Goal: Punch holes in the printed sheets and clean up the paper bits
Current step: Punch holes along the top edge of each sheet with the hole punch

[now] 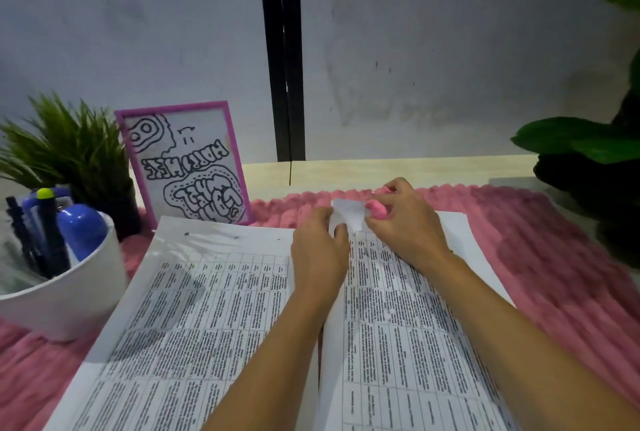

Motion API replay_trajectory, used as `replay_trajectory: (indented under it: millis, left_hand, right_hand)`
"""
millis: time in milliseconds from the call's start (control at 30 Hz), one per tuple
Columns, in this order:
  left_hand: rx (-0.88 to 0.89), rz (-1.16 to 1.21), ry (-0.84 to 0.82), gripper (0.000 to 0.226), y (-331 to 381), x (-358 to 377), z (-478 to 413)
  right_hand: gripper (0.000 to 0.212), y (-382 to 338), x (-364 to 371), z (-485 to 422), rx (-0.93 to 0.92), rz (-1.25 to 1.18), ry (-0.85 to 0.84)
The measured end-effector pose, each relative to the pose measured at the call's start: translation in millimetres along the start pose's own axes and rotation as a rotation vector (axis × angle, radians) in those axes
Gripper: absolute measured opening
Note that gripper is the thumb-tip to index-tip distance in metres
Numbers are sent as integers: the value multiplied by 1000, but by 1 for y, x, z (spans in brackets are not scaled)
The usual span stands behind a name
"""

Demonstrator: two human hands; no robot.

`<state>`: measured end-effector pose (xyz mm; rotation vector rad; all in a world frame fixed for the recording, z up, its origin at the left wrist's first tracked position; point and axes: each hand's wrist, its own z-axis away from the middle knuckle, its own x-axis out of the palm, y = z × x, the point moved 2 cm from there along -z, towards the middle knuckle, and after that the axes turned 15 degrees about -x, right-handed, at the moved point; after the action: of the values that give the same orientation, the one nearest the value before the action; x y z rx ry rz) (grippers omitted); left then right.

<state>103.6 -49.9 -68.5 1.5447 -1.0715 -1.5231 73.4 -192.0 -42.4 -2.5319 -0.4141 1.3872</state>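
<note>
Surface: light wood desk [381, 167], most of it covered by a pink ribbed fluffy mat [554, 257].

Two printed sheets lie side by side on the mat, both filled with dense tables of small text.
- The left sheet [194, 309] lies at a slant toward the cup.
- The right sheet [398, 326] lies beside it. Their inner edges meet near the middle, under the forearms.
- There are small dark marks along the far margin of the left sheet, too small to tell what they are.

Hands: both are at the far edge of the sheets, close together.
- Left hand [320, 250]: fingers curled, thumb and fingertips pinching a white paper piece [348, 214] that stands up between the two hands.
- Right hand [405, 219]: fingers curled round a small pink tool [375, 208], which is mostly hidden in the grip. The tool sits against the right edge of the paper piece.

Room:
- A grey-white wall [138, 32] stands straight behind the desk, split by a dark vertical strip [282, 49].
- On the near left, a white cup [79, 302] holds pens [52, 233] and something blue-capped.
- Behind the cup is a grass-like plant [65, 146] in a dark pot.
- Beside that plant, a pink frame [187, 163] with a black line drawing leans back, its foot just beyond the left sheet's far corner.
- At the far right, a broad-leaved plant [571, 143] in a dark pot stands at the mat's edge.
</note>
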Motion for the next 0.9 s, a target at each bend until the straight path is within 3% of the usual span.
replay_trajectory:
  millis: [167,333,467,567,667,767,900]
  left_hand:
    - [-46,45,-1,32,1,0,1]
    - [-46,88,25,23,6,-6,-2]
    - [-50,76,-46,20,6,-6,-6]
    - [-63,99,-76,11,9,-8,-5]
    - [-112,185,-127,12,12,-9,-3]
    - [-135,241,-166,18,14,-7,-2]
    - [-166,312,-173,19,14,-2,0]
  right_hand:
    - [27,3,4,0,7,25,-21]
    - [15,3,0,-1,11,-15,45]
    - [11,4,-7,-3,17,-108,111]
    - [29,2,-11,-7,8,-173,110]
    - [34,-2,-14,-16,27,-215,30]
    - [9,-10,-14,-21,60,-279,-97]
    - [14,-15,-12,-18,103,-363,-159]
